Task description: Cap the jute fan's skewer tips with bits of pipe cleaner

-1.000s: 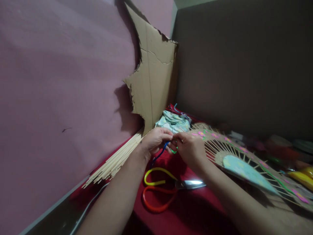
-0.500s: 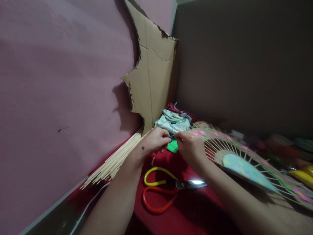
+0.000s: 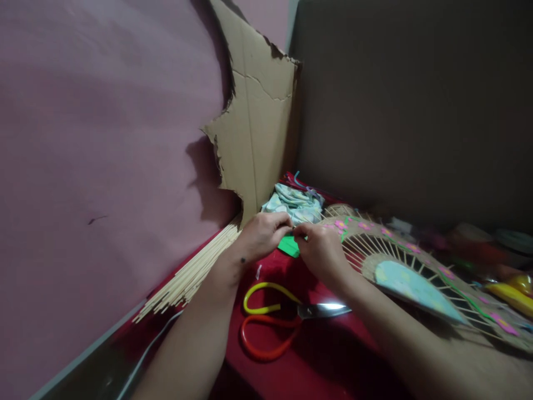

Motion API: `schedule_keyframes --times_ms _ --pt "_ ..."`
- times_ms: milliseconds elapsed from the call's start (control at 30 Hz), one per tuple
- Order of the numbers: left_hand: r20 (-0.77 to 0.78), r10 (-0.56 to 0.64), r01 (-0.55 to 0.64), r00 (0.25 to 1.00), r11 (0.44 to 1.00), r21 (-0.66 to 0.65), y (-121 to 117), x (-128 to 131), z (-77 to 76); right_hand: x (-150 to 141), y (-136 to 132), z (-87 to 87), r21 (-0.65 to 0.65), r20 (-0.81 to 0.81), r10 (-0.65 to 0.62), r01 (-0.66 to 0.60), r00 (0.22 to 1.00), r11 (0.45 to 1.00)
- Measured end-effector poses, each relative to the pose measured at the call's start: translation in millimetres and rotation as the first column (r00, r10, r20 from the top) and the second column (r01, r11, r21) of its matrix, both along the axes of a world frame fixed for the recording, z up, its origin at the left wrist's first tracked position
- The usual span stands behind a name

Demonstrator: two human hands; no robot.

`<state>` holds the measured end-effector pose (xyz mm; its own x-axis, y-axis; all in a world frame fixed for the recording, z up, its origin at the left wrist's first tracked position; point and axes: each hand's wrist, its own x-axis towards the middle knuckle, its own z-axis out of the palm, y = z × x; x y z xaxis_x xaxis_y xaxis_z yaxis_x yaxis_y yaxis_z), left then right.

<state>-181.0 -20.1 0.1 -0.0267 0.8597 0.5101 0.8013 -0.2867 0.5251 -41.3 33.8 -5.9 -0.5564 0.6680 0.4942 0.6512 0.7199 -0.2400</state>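
Observation:
My left hand [image 3: 265, 230] and my right hand [image 3: 322, 244] meet just above the red surface, each with its fingers pinched. Whatever lies between the fingertips is too small and hidden to make out. Just under them is a flat bright green piece [image 3: 288, 245], partly covered by my right fingers. Nearer to me lies a pair of scissors [image 3: 307, 311] with one yellow and one red handle loop, blades pointing right. To the right of my right hand spreads a fan-like frame of thin sticks with pink flowers and a pale blue patterned panel [image 3: 416, 283].
A bundle of thin wooden sticks [image 3: 189, 275] runs along the pink wall at left. Torn cardboard [image 3: 260, 122] stands upright in the corner, with a bunched pale patterned cloth [image 3: 293, 203] before it. A white cord [image 3: 145, 353] trails at lower left. Yellow items [image 3: 512, 297] sit far right.
The small blue piece that showed between my fingertips is now out of sight. My fingertips have drawn closer together, and more of the green piece's left side shows. The view has shifted slightly.

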Motion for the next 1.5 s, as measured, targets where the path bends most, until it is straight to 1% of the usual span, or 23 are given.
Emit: schedule_keyframes --times_ms 67,133,200,267,300,367,500,600,667,733,833,900,967,1067,1133,1167,1233,1267,1333,1400,1500 --pt "0.126 -0.010 0.011 0.992 1.000 -0.003 2.4 -1.5 1.0 -0.5 -1.5 1.7 -0.049 -0.001 0.009 -0.009 1.000 0.999" --pt "0.307 -0.014 0.039 0.952 0.996 -0.077 5.4 -2.8 0.7 -0.6 -3.3 3.7 -0.077 -0.013 0.020 -0.021 1.000 0.997" --pt "0.497 0.001 0.104 0.868 0.977 -0.184 8.3 -4.1 -1.4 -0.2 -4.9 5.4 -0.087 -0.023 0.028 -0.029 0.999 0.996" --pt "0.634 0.015 0.191 0.773 0.947 -0.256 10.9 -5.6 -4.8 0.4 -5.9 5.8 -0.076 -0.019 0.018 -0.019 1.000 0.997" --pt "0.676 0.018 0.232 0.737 0.932 -0.278 11.9 -6.4 -6.7 0.6 -6.1 5.4 -0.063 -0.010 0.007 -0.008 1.000 0.998" --pt "0.721 0.027 0.285 0.692 0.908 -0.308 13.6 -7.6 -10.1 1.0 -5.8 3.8 -0.028 0.014 -0.015 0.015 1.000 0.999" --pt "0.741 0.032 0.329 0.670 0.882 -0.336 15.8 -7.7 -13.6 1.6 -2.3 0.9 0.034 0.031 -0.032 0.030 0.999 0.999" --pt "0.749 0.000 0.351 0.662 0.884 -0.310 15.9 -4.8 -13.4 2.1 1.0 1.7 0.043 -0.005 -0.026 0.026 1.000 0.999" --pt "0.732 -0.010 0.340 0.681 0.891 -0.303 14.5 -1.8 -12.1 2.3 2.5 2.7 0.034 -0.027 -0.022 0.022 0.999 0.999" --pt "0.687 -0.015 0.315 0.727 0.896 -0.314 11.9 1.0 -9.4 2.4 3.3 3.1 0.032 -0.034 -0.018 0.019 0.999 0.999" --pt "0.563 -0.012 0.257 0.826 0.898 -0.357 7.0 3.5 -4.0 2.4 3.2 2.5 0.037 -0.026 -0.018 0.019 1.000 0.999" --pt "0.442 -0.012 0.196 0.897 0.906 -0.374 3.8 4.1 -0.6 2.1 2.6 1.8 0.033 -0.010 -0.023 0.023 1.000 0.999" --pt "0.294 -0.019 0.128 0.955 0.926 -0.355 0.5 4.5 2.0 1.7 2.0 0.9 0.027 0.012 -0.031 0.031 0.999 0.999" --pt "0.110 -0.046 0.073 0.993 0.965 -0.252 -4.0 5.4 4.0 0.8 1.8 -1.0 0.028 0.034 -0.038 0.037 0.999 0.999" --pt "0.054 -0.063 0.071 0.997 0.986 -0.150 -4.9 5.4 4.2 0.1 1.7 -2.1 0.023 0.042 -0.038 0.037 0.998 0.999" --pt "0.049 -0.064 0.069 0.997 0.992 -0.101 -4.3 4.9 3.9 -0.1 1.3 -2.3 0.013 0.045 -0.039 0.039 0.998 0.999" --pt "0.089 -0.029 0.032 0.996 0.999 -0.031 -0.8 2.7 2.3 -0.4 -0.4 -1.7 -0.019 0.043 -0.034 0.035 0.999 0.999" --pt "0.133 0.002 0.001 0.991 1.000 -0.023 2.0 1.2 0.9 -0.5 -1.7 -0.8 -0.036 0.033 -0.028 0.029 0.999 0.999" --pt "0.266 0.051 -0.033 0.963 0.997 -0.074 8.8 -2.1 -2.5 -0.2 -4.6 2.0 -0.071 0.004 -0.012 0.012 1.000 0.997" --pt "0.422 0.058 0.025 0.905 0.982 -0.188 15.7 -5.0 -6.6 0.3 -7.2 5.2 -0.104 -0.022 -0.010 0.008 1.000 0.995" --pt "0.591 0.049 0.192 0.805 0.921 -0.339 22.0 -6.7 -11.0 1.3 -8.3 8.5 -0.123 -0.025 -0.024 0.020 0.999 0.992"
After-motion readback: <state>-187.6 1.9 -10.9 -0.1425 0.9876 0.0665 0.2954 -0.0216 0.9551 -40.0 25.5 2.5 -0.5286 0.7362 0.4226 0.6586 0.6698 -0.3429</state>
